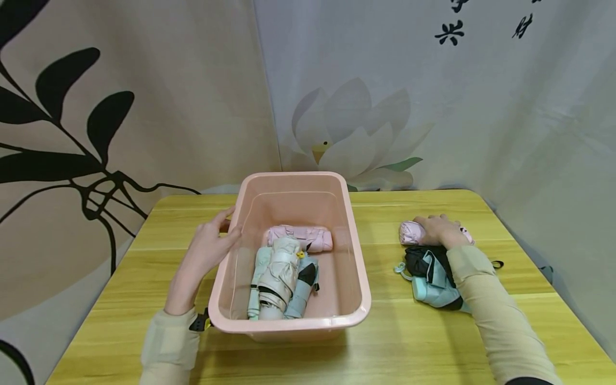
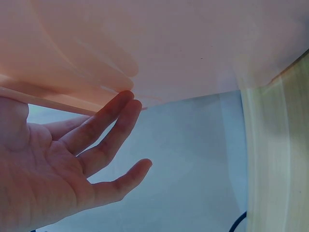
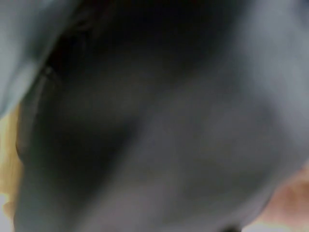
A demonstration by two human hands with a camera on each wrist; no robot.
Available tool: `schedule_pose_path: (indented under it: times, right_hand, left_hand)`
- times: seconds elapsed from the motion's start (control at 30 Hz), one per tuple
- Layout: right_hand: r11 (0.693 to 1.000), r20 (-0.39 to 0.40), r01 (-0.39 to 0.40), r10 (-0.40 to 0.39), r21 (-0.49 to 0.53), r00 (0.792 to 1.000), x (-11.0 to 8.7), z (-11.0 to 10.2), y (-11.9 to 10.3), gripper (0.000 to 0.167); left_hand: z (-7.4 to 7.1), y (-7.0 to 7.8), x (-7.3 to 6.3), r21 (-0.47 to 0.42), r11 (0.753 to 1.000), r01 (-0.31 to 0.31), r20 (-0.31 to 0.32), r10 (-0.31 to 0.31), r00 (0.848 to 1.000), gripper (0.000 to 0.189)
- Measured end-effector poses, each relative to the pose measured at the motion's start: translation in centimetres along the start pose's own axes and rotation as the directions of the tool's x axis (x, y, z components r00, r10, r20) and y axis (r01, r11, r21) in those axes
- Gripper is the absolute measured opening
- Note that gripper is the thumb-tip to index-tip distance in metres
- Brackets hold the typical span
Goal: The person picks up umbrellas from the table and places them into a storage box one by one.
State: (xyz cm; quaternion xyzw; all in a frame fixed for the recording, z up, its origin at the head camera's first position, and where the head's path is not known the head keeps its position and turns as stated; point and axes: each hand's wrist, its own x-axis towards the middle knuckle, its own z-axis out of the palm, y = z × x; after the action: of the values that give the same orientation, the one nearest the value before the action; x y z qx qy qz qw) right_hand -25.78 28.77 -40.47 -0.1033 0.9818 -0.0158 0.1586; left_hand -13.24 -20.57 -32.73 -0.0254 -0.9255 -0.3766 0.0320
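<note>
My left hand [image 1: 209,247] holds the left rim of a pink plastic bin [image 1: 357,267], thumb over the edge. In the left wrist view, two fingertips touch the bin's outer wall [image 2: 183,48]. At the right, my right hand [image 1: 443,232] grips a folded pink umbrella [image 1: 411,233] lying crosswise; its middle is hidden under the hand. Just nearer lie a black folded umbrella [image 1: 417,259] and a light-blue one [image 1: 435,291], partly covered by the forearm. Dark, blurred fabric [image 3: 145,130] fills the right wrist view.
Inside the bin, a pink folded umbrella [image 1: 308,238] lies across the far part. Nearer sit a cream umbrella [image 1: 281,270], a mint one [image 1: 260,275] and a blue-grey one [image 1: 302,294] side by side. The wooden table [image 1: 385,342] ends at a printed curtain [image 1: 202,96].
</note>
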Motion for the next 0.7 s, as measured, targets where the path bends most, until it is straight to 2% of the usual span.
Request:
schedule_pose_path:
  times: [0.33,0.7]
  right_hand:
    - [1.0,-0.03,-0.01,0.01,-0.017,1.0,0.08,0.12,-0.08,0.062]
    - [0.999,-0.091,-0.006,0.002,-0.035,0.996,0.17,0.36,-0.01,0.065]
  left_hand:
    - [-0.03,0.19,-0.09,-0.027,0.999,0.019,0.012,-0.019,1.0,0.059]
    - [-0.08,-0.01,-0.03,0.001,1.0,-0.002,0.005,0.002,1.0,0.058]
